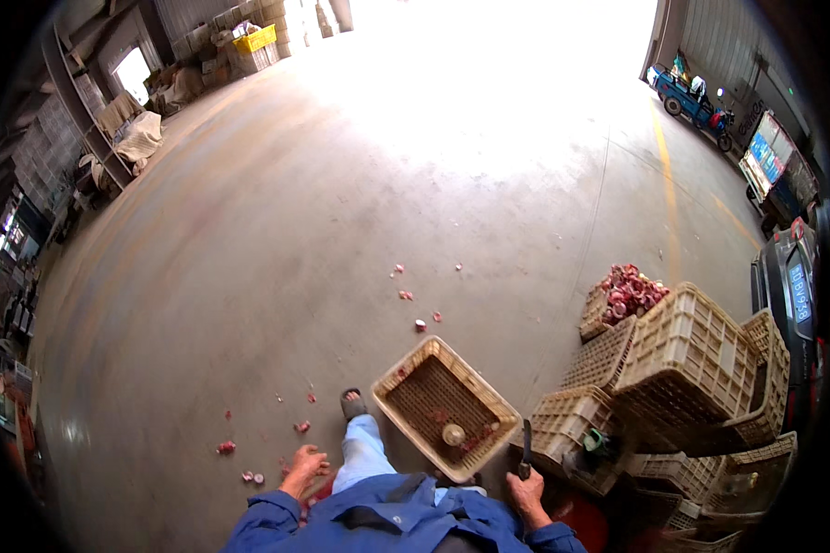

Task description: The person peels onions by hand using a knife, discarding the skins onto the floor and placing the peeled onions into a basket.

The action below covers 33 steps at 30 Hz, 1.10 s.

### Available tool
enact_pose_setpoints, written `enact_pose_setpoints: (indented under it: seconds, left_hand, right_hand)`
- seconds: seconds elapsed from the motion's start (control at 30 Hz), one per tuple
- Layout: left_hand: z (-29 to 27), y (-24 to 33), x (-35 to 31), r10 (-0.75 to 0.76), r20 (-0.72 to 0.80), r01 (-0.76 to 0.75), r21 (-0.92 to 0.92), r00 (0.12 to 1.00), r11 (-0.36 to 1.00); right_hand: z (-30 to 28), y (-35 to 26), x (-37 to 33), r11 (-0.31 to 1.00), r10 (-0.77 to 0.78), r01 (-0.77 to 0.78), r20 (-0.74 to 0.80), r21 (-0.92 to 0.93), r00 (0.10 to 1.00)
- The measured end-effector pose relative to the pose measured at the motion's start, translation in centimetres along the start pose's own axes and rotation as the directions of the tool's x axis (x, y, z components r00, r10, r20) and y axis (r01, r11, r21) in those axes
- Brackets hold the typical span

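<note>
My right hand [527,493] is closed round the dark handle of a knife [527,444], its blade pointing up and away from me. By my left leg hangs my left hand [306,468], its fingers loosely apart and holding nothing. Between the hands and a little ahead, a beige plastic crate [399,398] sits on the floor. Inside it lie a round pale vegetable [453,434] of a kind I cannot make out and some reddish scraps. The knife is beside the crate's right corner.
Stacked beige crates [687,346] rise at my right, one filled with red-and-white vegetable scraps [633,293]. Similar scraps [225,447] dot the concrete floor. Farther right stand a dark car [788,295] and a blue cargo tricycle [687,100]. A yellow crate [254,39] is at the far left.
</note>
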<state>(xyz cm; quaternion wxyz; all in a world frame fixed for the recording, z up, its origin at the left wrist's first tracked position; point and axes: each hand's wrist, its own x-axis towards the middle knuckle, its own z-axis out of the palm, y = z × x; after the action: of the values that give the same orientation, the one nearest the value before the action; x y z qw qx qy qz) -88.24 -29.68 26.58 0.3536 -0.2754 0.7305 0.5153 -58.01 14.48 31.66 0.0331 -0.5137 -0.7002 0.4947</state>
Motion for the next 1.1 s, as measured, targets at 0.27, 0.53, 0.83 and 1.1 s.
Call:
enact_pose_setpoints:
  seconds: [0.27,0.53,0.83,1.1]
  left_hand:
    - [-7.2,17.2,11.1,0.003,0.098,-0.014,0.115,0.995,0.993]
    - [-21.1,21.8,19.6,-0.101,-0.029,0.103,0.079,0.994,0.992]
    - [-32.4,16.2,25.7,-0.369,0.01,0.36,0.191,0.929,0.913]
    - [-21.1,40.0,36.0,0.044,0.202,-0.118,0.367,0.978,0.923]
  right_hand:
    - [14.0,-11.0,3.5,0.971,0.205,-0.209,-0.045,-0.114,0.978]
    - [24.9,-25.7,1.7,0.987,-0.033,0.028,0.027,0.16,0.999]
    - [32.2,-35.4,8.2,0.958,-0.088,0.047,0.133,0.284,0.987]
    - [35.7,-32.9,3.2,0.764,0.312,-0.211,-0.064,0.609,0.948]
